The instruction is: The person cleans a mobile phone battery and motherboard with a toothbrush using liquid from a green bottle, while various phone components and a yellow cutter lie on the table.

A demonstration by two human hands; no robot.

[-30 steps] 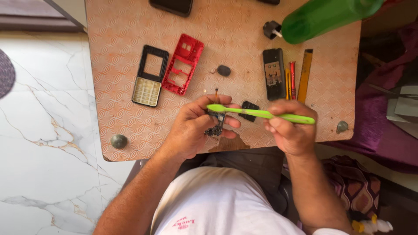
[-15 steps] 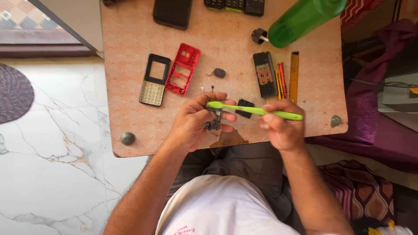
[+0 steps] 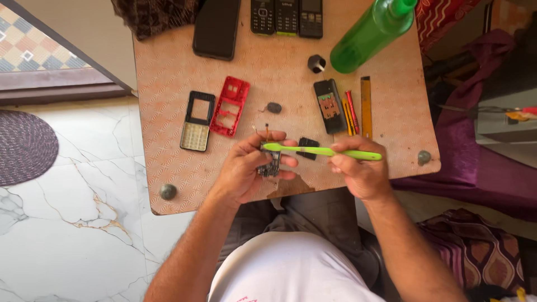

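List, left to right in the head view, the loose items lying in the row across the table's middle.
Black-and-gold keypad frame → red plastic phone frame → small dark round part → black phone body → red and yellow tools → yellow ruler.

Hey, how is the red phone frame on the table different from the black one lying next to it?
The red phone frame is red all over, with open cut-outs through it; the black phone frame is black, with a pale keypad filling its lower half. The red one lies slightly higher and to the right, while the black one is nearer the table's left edge. Both lie flat, untouched by either hand.
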